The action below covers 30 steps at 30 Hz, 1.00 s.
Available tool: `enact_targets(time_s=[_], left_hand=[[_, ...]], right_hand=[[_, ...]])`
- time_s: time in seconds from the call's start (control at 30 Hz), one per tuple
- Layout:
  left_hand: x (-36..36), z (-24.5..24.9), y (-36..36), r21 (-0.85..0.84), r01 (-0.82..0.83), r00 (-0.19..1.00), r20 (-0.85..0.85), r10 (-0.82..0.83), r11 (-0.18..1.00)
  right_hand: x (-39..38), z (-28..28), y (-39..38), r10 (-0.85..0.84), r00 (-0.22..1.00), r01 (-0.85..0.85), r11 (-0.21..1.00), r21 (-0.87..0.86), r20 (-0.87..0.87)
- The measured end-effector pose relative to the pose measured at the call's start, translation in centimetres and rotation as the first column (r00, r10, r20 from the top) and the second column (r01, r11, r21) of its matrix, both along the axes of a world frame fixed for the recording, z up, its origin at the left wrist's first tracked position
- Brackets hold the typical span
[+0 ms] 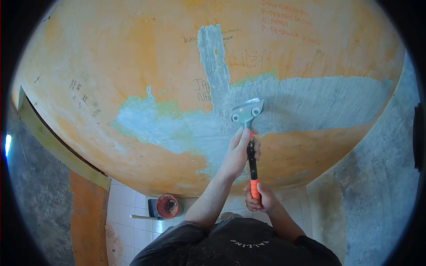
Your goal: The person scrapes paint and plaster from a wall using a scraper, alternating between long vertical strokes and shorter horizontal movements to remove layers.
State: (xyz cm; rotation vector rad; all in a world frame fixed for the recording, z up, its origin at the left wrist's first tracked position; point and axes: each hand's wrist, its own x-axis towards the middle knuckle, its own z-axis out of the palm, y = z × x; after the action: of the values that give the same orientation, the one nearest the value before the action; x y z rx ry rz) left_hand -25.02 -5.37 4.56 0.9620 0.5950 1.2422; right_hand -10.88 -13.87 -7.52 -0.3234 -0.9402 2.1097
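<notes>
A long-handled wall scraper (253,166) stands nearly upright in front of the wall. My left hand (239,148) is closed round the upper handle, just below the metal head. Lower down, my right hand (260,198) wraps the orange-banded end of the same handle. The scraper's wide blade, fixed by two round screws, overlaps a bare grey-blue patch (319,104) on the orange wall (146,53). Pale dust coats my left forearm.
A reddish bucket (168,206) stands on the white tiled floor (128,199) at the wall's foot, beside a dark tray and a pale stick (145,217). Handwriting marks the orange paint. A grey wall (381,199) rises on the right, and a yellowish ledge (62,142) runs along the left.
</notes>
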Motion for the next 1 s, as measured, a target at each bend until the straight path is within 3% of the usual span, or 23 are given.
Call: enact_targets(time_s=[0.03,0.17,0.33,0.6,0.77,1.0], left_hand=[[-0.1,0.9,0.3,0.014,0.032,0.999,0.034,-0.032,0.999],[-1.1,3.3,3.2,0.071,0.187,0.967,0.163,-0.196,0.980],[-1.8,7.5,4.4,0.138,0.223,0.961,0.136,-0.241,0.965],[-2.1,7.3,5.0,0.188,0.262,0.949,0.126,-0.288,0.946],[-2.7,7.9,5.2,0.232,0.274,0.945,0.117,-0.306,0.933],[-3.1,9.4,6.0,0.264,0.290,0.944,0.077,-0.320,0.920]], right_hand=[[-0.2,0.8,0.3,0.057,0.996,-0.058,0.998,-0.003,-0.061],[-1.1,4.5,2.1,0.014,0.998,-0.015,1.000,-0.015,-0.065],[-2.6,9.1,2.9,-0.051,0.999,0.052,0.998,0.039,-0.004],[-3.3,8.8,2.9,-0.049,0.996,0.050,0.999,0.013,-0.074],[-4.5,10.0,2.9,-0.208,0.975,0.203,0.977,0.070,0.078],[-5.0,10.9,2.9,-0.215,0.976,0.214,0.976,0.040,0.031]])
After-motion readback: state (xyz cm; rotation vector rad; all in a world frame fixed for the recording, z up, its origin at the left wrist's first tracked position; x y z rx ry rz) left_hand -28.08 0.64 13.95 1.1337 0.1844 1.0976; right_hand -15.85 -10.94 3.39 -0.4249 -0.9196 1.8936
